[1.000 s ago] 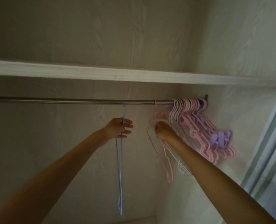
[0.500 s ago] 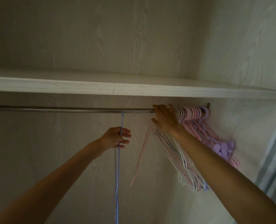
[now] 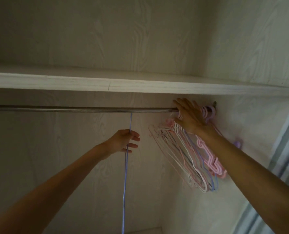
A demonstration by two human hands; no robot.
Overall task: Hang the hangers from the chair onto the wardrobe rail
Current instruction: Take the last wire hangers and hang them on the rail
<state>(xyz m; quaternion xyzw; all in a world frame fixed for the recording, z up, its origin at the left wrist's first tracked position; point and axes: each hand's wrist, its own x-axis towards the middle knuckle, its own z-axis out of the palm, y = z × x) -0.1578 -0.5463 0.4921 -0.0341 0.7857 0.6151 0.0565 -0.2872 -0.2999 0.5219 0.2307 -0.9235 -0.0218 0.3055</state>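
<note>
A metal wardrobe rail (image 3: 72, 109) runs across under a white shelf. A thin blue hanger (image 3: 125, 174) hangs from the rail near its middle, seen edge-on; my left hand (image 3: 123, 141) pinches its neck just below the rail. At the rail's right end hangs a bunch of pink, white and blue hangers (image 3: 191, 159), tilted toward the right wall. My right hand (image 3: 189, 117) lies flat with fingers spread against the hooks of that bunch at the rail. Purple hangers (image 3: 208, 112) sit behind it at the far right end.
The white shelf (image 3: 140, 83) sits close above the rail. The wardrobe's back wall (image 3: 55, 149) and right side wall (image 3: 241, 124) enclose the space. A sliding door edge (image 3: 285, 149) stands at the far right. The rail left of the blue hanger is bare.
My right hand rose from the hanger bodies to the rail and pushed the bunch of hangers rightward along it. My left hand stayed on the blue hanger.
</note>
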